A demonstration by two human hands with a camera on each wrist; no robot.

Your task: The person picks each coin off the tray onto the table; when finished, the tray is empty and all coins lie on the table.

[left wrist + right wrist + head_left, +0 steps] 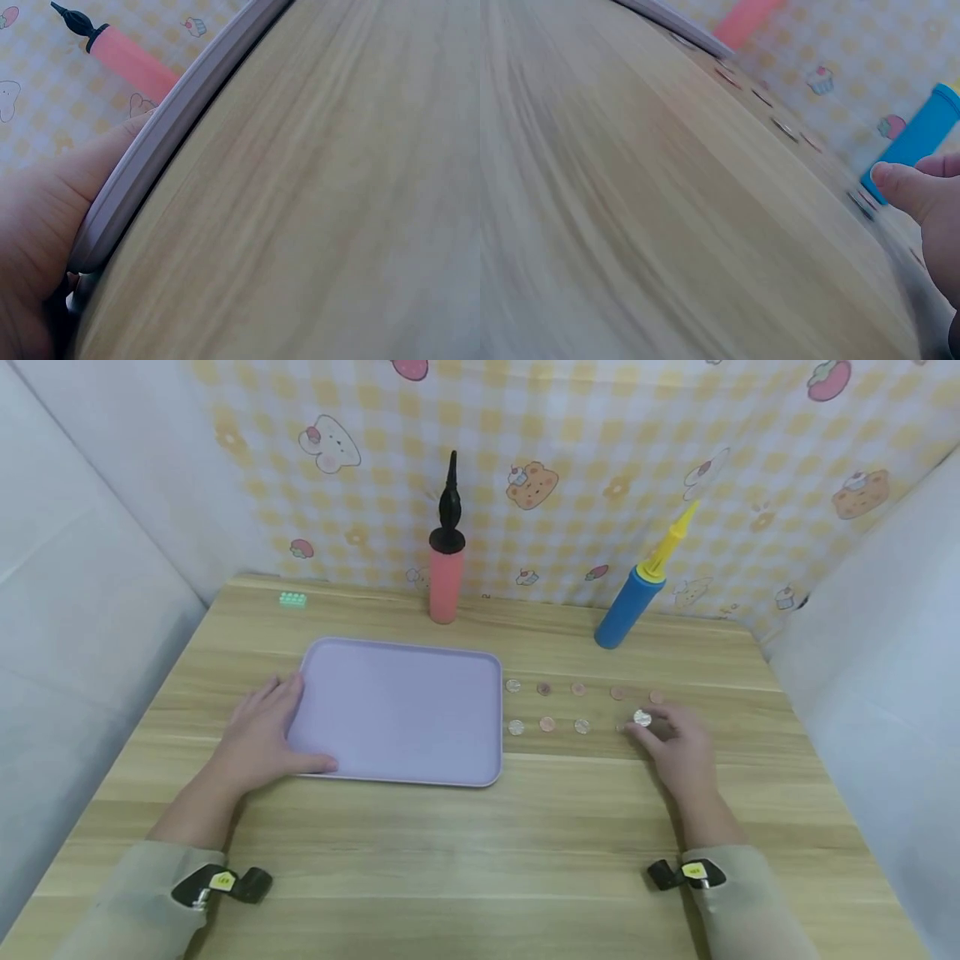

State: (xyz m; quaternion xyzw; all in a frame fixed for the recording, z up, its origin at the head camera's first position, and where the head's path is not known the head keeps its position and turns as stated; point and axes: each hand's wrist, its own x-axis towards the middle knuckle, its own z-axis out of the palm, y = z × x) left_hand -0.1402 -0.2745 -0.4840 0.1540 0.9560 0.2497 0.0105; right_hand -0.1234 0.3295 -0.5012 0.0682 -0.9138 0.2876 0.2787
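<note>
My left hand rests at the near left corner of a lavender tray, with the fingers along its left side and the thumb over the front rim. The tray lies flat on the table. Between thumb and index finger, my right hand pinches a silver coin just above the table. Two rows of coins run from the tray's right side toward this hand, some silver, some copper. Another coin shows faintly beside the right thumb. In the right wrist view the pinched coin is hidden.
A pink balloon pump with a black nozzle stands behind the tray. Behind the coins, a blue pump with a yellow nozzle leans to the right. A mint green toy brick lies at the back left. A patterned cloth hangs behind the table.
</note>
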